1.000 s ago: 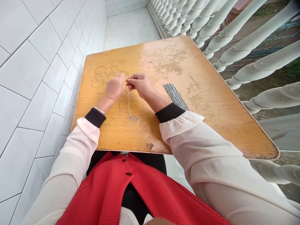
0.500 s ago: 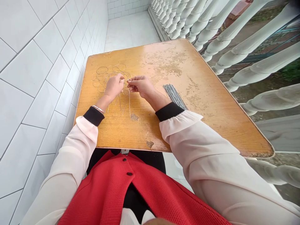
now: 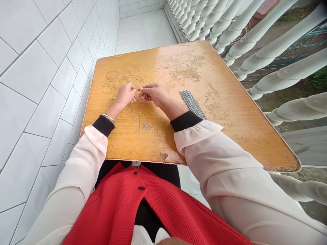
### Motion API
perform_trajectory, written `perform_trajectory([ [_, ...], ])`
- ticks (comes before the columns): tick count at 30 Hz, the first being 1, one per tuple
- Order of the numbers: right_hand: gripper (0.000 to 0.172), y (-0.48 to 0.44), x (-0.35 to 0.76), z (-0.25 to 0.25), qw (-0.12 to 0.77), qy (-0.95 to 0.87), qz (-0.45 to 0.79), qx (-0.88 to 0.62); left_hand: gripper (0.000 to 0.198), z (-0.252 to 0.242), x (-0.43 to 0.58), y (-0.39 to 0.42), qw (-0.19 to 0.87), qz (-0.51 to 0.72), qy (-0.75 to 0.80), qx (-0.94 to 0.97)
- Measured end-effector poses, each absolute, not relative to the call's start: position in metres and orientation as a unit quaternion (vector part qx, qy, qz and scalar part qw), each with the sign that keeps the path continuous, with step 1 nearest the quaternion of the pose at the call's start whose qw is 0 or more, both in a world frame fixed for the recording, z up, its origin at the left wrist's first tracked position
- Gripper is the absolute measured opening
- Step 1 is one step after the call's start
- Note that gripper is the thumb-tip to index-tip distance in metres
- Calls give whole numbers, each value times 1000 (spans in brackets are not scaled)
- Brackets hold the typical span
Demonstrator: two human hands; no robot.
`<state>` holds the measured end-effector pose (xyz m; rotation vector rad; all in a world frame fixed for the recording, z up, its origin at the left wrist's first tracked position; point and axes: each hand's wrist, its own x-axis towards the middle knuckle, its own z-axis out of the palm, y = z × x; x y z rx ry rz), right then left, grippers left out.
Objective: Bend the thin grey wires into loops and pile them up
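Over the left part of the worn wooden table [image 3: 158, 143], my left hand [image 3: 126, 93] and my right hand [image 3: 152, 93] pinch a thin wire [image 3: 139, 114], their fingertips almost meeting. Its far portion is partly covered by my fingers. Several looped wires [image 3: 111, 75] lie just beyond and to the left of my hands, with loose straight ends pointing towards me. To the right of my right wrist rests a bundle of straight grey wires [image 3: 191, 103], its near end hidden by my sleeve.
A white tiled wall [image 3: 48, 98] runs close along the left of the table. White balusters [image 3: 270, 64] line the right side. Patches of worn surface [image 3: 187, 73] mark the tabletop, and pale floor tiles [image 3: 143, 30] lie beyond the far edge.
Both hands stay pinched close together, with small finger shifts. The hanging wire end has swung slightly to the left. The whole view has shifted a little.
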<state>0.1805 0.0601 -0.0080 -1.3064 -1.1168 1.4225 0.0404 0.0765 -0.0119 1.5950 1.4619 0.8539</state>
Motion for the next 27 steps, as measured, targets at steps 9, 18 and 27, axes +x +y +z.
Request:
perform_trajectory([
  [9,29,71,188,-21,405,-529,423,-614,25,-13,33,83,369,361,580,630],
  [18,18,57,186,-8,121,-748,239,-608,13,-11,17,84,232,242,612,716],
  [27,11,48,176,-16,107,-747,165,-635,12,-21,23,77,196,176,637,724],
])
